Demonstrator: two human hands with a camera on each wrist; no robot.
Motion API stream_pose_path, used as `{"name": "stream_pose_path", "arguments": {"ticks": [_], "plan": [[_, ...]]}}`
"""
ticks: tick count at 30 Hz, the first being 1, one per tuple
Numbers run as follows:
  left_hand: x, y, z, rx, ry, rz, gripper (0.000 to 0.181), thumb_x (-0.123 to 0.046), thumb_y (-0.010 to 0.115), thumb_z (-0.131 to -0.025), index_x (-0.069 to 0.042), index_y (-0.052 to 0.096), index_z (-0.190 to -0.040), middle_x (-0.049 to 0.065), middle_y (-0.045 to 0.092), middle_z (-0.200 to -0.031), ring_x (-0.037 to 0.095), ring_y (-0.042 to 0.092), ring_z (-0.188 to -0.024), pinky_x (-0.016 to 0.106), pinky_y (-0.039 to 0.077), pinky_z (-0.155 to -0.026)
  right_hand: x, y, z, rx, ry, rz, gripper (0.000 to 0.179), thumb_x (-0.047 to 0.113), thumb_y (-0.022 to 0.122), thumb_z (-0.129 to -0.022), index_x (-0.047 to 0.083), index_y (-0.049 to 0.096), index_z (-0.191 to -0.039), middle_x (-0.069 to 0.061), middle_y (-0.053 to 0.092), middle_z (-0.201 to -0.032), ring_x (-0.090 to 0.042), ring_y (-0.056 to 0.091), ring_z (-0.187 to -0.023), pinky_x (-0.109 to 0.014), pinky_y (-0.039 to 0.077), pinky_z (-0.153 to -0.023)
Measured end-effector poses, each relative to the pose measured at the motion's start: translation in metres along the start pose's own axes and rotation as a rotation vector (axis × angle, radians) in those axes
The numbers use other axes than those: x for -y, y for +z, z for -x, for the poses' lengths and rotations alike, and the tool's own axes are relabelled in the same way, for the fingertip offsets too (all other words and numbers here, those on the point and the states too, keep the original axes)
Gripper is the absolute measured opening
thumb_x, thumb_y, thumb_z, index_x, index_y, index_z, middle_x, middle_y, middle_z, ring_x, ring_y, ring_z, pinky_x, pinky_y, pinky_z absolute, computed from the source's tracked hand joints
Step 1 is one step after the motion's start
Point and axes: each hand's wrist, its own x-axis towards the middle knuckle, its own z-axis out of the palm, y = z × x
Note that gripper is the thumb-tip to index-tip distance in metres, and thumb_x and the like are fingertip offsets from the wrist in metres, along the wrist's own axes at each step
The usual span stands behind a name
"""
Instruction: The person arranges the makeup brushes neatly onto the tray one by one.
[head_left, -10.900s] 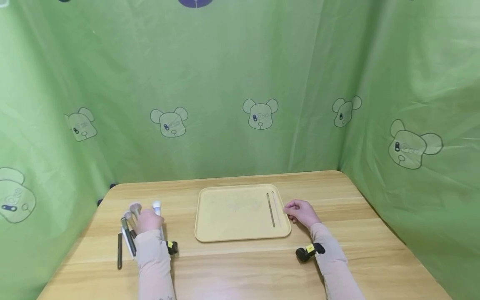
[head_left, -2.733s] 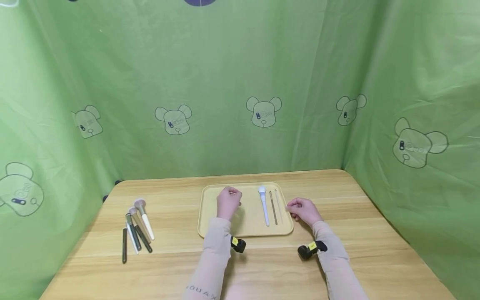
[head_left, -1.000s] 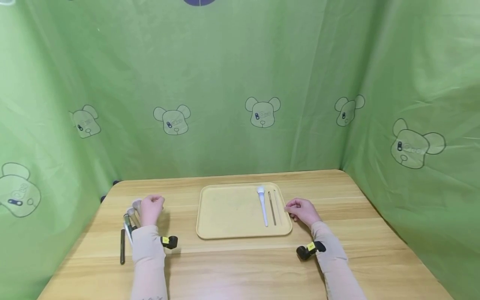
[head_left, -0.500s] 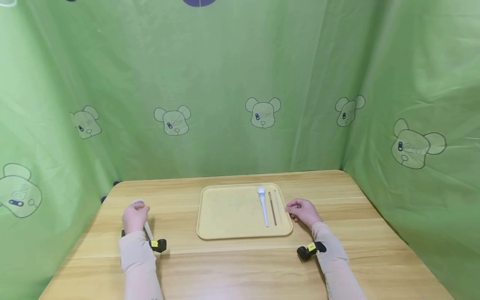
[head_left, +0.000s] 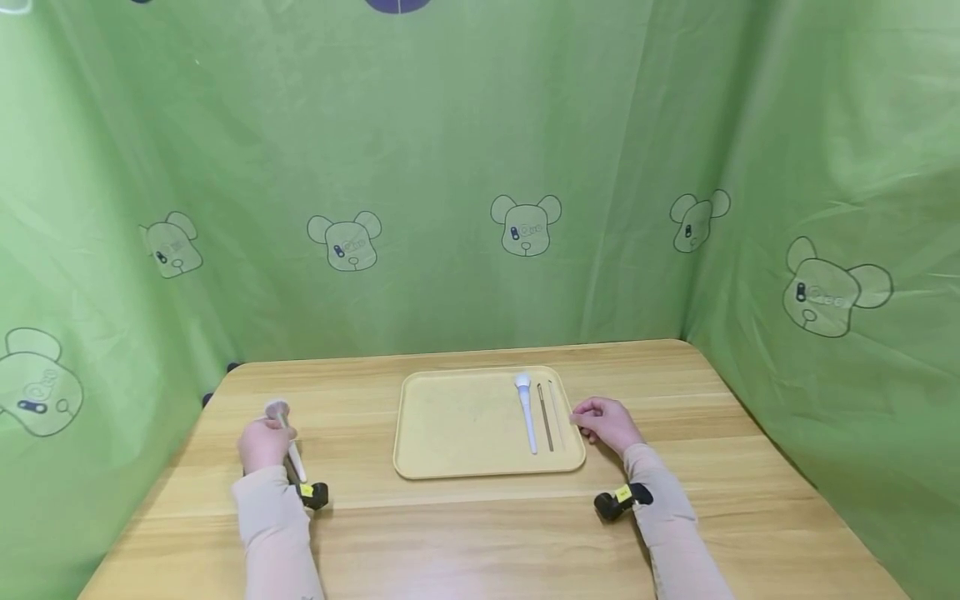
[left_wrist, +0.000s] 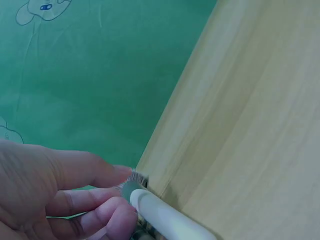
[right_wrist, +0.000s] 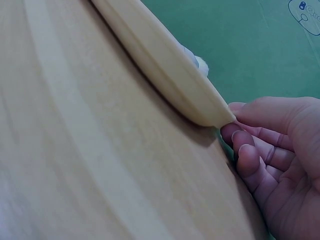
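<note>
In the head view my left hand (head_left: pixel 262 444) is over the makeup brushes on the left of the table. Its bent fingers are close by a makeup brush with a white handle (left_wrist: pixel 172 217), which lies as before; whether they pinch a brush behind it is hidden. A dark handle (head_left: pixel 291 472) shows beside the white one. At the right, my right hand (head_left: pixel 609 423) pinches the rim of a yellow tray (head_left: pixel 450 425) between thumb and fingers. On the tray lie a pale blue brush (head_left: pixel 527 412), a thin brown brush (head_left: pixel 545 419) and a very thin pale stick (head_left: pixel 557 417).
The wooden table (head_left: pixel 465 542) has rounded back corners. A green curtain (head_left: pixel 435 308) with bear prints hangs behind it and along both sides. The other brushes on the left are mostly covered by my left hand and sleeve (head_left: pixel 277 525).
The pale blue brush came to lie on the tray. My left hand went from above the tray back to the brushes, then further left and slightly nearer. My right hand stays at the rim.
</note>
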Motion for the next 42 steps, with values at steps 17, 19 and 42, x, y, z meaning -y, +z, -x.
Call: {"name": "stream_pose_path", "arguments": {"ticks": [17, 19, 42], "plan": [[-0.007, 0.012, 0.0, -0.096, 0.058, -0.175, 0.036, 0.002, 0.061, -0.077, 0.023, 0.054, -0.105, 0.043, 0.057, -0.099, 0.055, 0.059, -0.089, 0.06, 0.05, -0.077, 0.0, 0.0, -0.001, -0.002, 0.014, -0.003, 0.026, 0.014, 0.071, -0.086, -0.006, 0.063, -0.102, 0.001, 0.06, -0.069, -0.01, 0.055, -0.06, -0.023, 0.05, -0.053], [-0.009, 0.013, 0.001, -0.094, 0.054, -0.18, 0.036, 0.003, 0.059, -0.077, 0.023, 0.053, -0.105, 0.043, 0.057, -0.099, 0.056, 0.059, -0.088, 0.06, 0.05, -0.077, 0.0, 0.0, -0.001, 0.0, 0.013, -0.007, 0.026, 0.014, 0.071, -0.086, -0.006, 0.063, -0.102, 0.001, 0.06, -0.069, -0.01, 0.055, -0.06, -0.023, 0.05, -0.053], [-0.012, 0.021, 0.003, -0.129, 0.119, -0.298, 0.024, 0.002, 0.047, -0.085, 0.018, 0.061, -0.096, 0.042, 0.058, -0.099, 0.053, 0.059, -0.091, 0.062, 0.048, -0.08, 0.001, 0.0, 0.0, -0.001, 0.013, 0.001, 0.024, 0.012, 0.07, -0.087, -0.006, 0.064, -0.1, 0.002, 0.06, -0.067, -0.009, 0.054, -0.059, -0.023, 0.05, -0.052]]}}
